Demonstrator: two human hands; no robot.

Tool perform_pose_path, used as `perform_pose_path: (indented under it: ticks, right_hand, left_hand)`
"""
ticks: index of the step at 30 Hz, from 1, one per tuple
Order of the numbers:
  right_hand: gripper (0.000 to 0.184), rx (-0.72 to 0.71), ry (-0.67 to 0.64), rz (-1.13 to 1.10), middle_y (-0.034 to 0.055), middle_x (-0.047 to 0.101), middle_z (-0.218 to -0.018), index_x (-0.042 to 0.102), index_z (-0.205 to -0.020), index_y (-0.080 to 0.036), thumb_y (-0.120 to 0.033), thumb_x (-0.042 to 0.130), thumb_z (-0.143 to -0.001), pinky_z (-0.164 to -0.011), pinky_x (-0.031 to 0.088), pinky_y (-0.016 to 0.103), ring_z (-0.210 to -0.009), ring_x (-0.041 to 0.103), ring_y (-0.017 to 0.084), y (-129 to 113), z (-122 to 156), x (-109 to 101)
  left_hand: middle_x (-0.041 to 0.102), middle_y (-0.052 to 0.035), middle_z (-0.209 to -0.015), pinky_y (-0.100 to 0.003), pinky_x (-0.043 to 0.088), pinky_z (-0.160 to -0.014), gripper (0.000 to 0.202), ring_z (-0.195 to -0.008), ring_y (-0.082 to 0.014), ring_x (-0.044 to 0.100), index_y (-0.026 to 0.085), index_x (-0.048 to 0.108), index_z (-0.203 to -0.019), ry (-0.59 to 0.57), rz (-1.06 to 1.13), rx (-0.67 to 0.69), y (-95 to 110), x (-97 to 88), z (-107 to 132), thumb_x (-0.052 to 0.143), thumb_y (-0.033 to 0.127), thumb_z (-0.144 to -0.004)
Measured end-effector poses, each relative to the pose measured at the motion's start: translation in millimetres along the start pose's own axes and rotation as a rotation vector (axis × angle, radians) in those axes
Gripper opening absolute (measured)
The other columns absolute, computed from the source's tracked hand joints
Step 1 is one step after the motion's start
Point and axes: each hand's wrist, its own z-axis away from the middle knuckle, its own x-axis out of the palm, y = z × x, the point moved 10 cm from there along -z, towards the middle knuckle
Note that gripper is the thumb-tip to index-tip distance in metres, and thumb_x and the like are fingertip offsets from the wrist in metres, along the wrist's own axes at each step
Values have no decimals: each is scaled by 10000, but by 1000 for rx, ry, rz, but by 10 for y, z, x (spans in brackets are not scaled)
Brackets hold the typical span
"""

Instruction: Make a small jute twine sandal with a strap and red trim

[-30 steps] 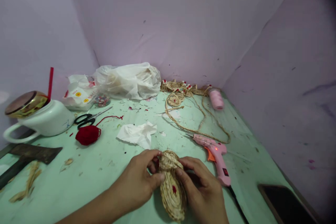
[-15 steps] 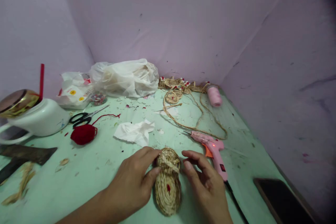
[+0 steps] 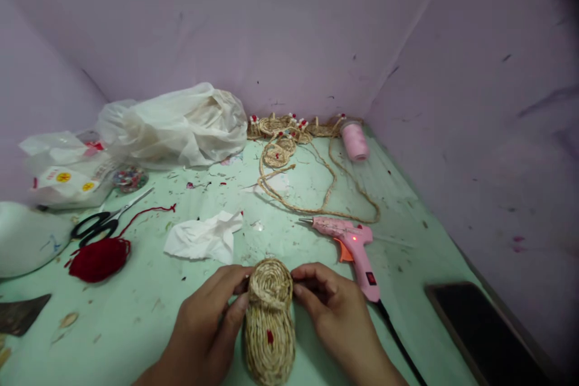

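Note:
A small woven straw slipper (image 3: 270, 344), coiled from braided cord with a red mark in its middle, lies at the front of the table with a band across its upper part. On its upper left edge rest the thumb and fingers of my left hand (image 3: 205, 319). My right hand (image 3: 337, 313) pinches the upper right edge between thumb and forefinger. Just beyond my right hand a pink glue gun (image 3: 350, 235) lies on its side, its small light glowing. White crumpled tissue (image 3: 203, 238) lies ahead of my left hand.
Dark red yarn (image 3: 99, 259), black-handled scissors (image 3: 97, 226) and a white pot (image 3: 29, 238) stand left. Plastic bags (image 3: 181, 126) fill the back. Braided cord (image 3: 312, 211), coiled straw pieces (image 3: 275, 154) and a pink thread spool (image 3: 355, 142) lie behind. A phone (image 3: 484, 332) sits right.
My right hand has come in from beside the slipper to its right edge. The slipper's band looks shifted and flatter. The view has turned slightly right.

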Motion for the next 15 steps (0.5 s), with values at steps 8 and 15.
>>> perform_pose_path:
  ticks: [8, 15]
  right_hand:
    - [119, 51, 20, -55, 30, 660, -682, 633, -774, -175, -204, 616, -660, -620, 487, 295, -646, 613, 173, 2, -13, -32]
    - [222, -83, 140, 103, 53, 653, -781, 635, -857, -190, -341, 592, -700, -620, 489, 327, -672, 598, 195, -134, 44, -205]
  left_hand:
    - [644, -42, -928, -241, 479, -689, 322, -811, -175, 601, 207, 554, -1027, 75, 72, -359, -330, -235, 0, 577, 362, -747]
    - [482, 19, -521, -176, 211, -331, 331, -355, -52, 337, 159, 481, -615, -146, 771, -640, -289, -39, 11, 555, 477, -667]
